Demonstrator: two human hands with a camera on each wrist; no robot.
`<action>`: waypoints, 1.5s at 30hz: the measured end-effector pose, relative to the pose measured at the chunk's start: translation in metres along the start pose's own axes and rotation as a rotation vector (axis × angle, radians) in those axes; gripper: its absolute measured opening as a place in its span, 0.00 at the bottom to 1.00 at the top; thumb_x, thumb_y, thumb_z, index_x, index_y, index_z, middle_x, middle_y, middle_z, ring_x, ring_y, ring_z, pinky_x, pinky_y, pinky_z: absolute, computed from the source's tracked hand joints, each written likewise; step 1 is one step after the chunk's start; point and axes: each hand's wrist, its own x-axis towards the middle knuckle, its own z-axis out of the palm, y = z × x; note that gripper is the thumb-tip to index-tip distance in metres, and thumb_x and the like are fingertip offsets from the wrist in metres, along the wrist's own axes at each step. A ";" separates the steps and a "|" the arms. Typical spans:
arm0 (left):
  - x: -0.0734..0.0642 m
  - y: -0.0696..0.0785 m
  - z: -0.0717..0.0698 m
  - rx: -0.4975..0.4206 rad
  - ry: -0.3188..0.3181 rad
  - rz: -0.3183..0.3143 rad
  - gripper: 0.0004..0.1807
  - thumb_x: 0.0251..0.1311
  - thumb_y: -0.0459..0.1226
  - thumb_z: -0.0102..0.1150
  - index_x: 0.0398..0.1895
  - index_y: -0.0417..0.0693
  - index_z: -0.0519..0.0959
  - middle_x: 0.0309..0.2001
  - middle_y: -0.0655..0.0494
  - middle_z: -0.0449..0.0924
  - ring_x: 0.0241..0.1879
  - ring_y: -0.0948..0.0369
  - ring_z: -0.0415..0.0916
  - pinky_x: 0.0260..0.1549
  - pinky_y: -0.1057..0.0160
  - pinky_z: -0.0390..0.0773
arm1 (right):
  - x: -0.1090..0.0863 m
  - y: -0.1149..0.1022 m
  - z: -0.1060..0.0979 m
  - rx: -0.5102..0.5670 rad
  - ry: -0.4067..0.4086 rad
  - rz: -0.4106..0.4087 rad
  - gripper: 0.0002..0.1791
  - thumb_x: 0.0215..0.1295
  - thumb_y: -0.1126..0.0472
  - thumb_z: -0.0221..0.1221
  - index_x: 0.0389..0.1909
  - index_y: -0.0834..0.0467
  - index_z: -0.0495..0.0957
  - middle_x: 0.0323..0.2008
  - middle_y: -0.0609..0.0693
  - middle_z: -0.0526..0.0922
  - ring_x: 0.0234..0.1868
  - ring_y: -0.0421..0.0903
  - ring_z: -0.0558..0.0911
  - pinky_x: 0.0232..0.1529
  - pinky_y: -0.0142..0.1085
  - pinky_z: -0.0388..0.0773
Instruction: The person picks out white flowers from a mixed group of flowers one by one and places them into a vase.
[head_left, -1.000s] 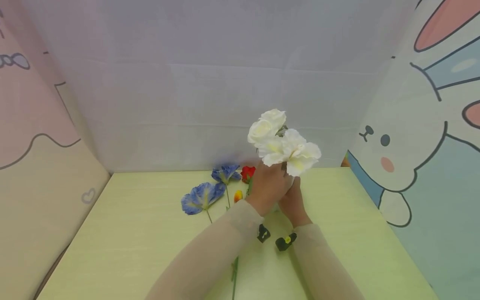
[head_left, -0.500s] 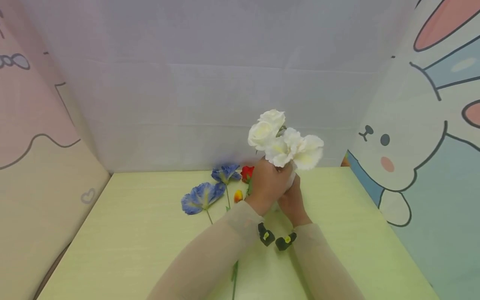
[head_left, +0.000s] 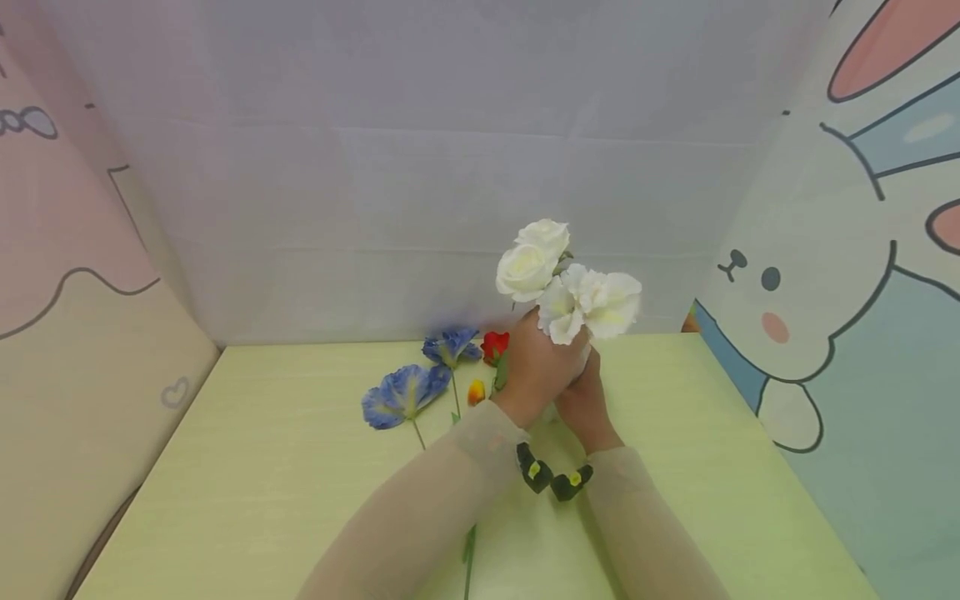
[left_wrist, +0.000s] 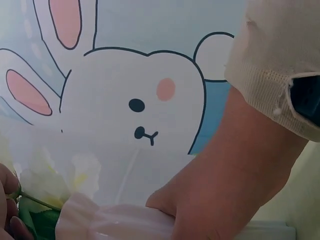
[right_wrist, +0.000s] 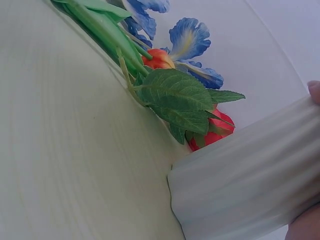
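Note:
My left hand point(head_left: 538, 367) pinches the thin green stem point(left_wrist: 37, 201) of an artificial white flower with yellow-tinged petals point(head_left: 592, 304), just above the vase's frilled mouth. Beside that bloom stand two white roses point(head_left: 522, 271); their stems are hidden by my left hand. Low down, my right hand point(head_left: 588, 410) grips the white fluted vase point(right_wrist: 245, 175), its thumb and palm round the body in the left wrist view. The vase stands on the table and is mostly covered by the hands in the head view. How deep the stems sit inside is hidden.
Left of the vase lie two blue flowers point(head_left: 408, 393), an orange-yellow bud point(head_left: 477, 392) and a red flower point(head_left: 495, 346) with green leaves point(right_wrist: 175, 92). Their stems run toward the front under my left forearm. Printed cloth walls point(head_left: 810, 275) flank the pale yellow table point(head_left: 285, 450).
My left hand has shifted slightly and turned at the wrist. The white flower in it has swung right and turned, then settled a little back left. My right hand and the vase have stayed put.

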 end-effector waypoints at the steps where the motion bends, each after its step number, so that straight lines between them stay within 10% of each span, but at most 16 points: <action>1: 0.000 -0.002 0.000 0.004 0.007 0.007 0.18 0.60 0.39 0.67 0.52 0.44 0.82 0.46 0.57 0.86 0.45 0.62 0.83 0.47 0.64 0.82 | -0.001 0.000 0.000 0.015 0.002 0.015 0.39 0.63 0.73 0.65 0.73 0.65 0.57 0.66 0.62 0.69 0.67 0.57 0.71 0.70 0.46 0.66; 9: -0.001 -0.024 0.001 0.104 0.023 0.044 0.14 0.58 0.37 0.69 0.46 0.41 0.84 0.41 0.53 0.87 0.42 0.56 0.84 0.43 0.62 0.83 | -0.009 -0.032 -0.001 0.010 0.005 0.113 0.42 0.60 0.74 0.65 0.71 0.70 0.52 0.66 0.70 0.67 0.66 0.62 0.71 0.69 0.52 0.66; 30: -0.016 -0.038 -0.006 0.083 0.062 -0.056 0.23 0.59 0.47 0.70 0.53 0.45 0.79 0.46 0.57 0.86 0.46 0.59 0.83 0.47 0.57 0.83 | -0.006 -0.003 0.003 -0.003 0.019 0.079 0.48 0.62 0.72 0.66 0.76 0.61 0.48 0.68 0.64 0.66 0.67 0.59 0.70 0.69 0.54 0.64; 45: -0.039 -0.021 -0.060 -0.049 0.122 0.008 0.10 0.59 0.27 0.65 0.40 0.44 0.75 0.28 0.56 0.72 0.27 0.60 0.70 0.28 0.65 0.73 | -0.007 0.012 0.002 -0.055 0.051 0.159 0.52 0.57 0.61 0.76 0.75 0.61 0.52 0.68 0.61 0.67 0.68 0.54 0.69 0.71 0.50 0.63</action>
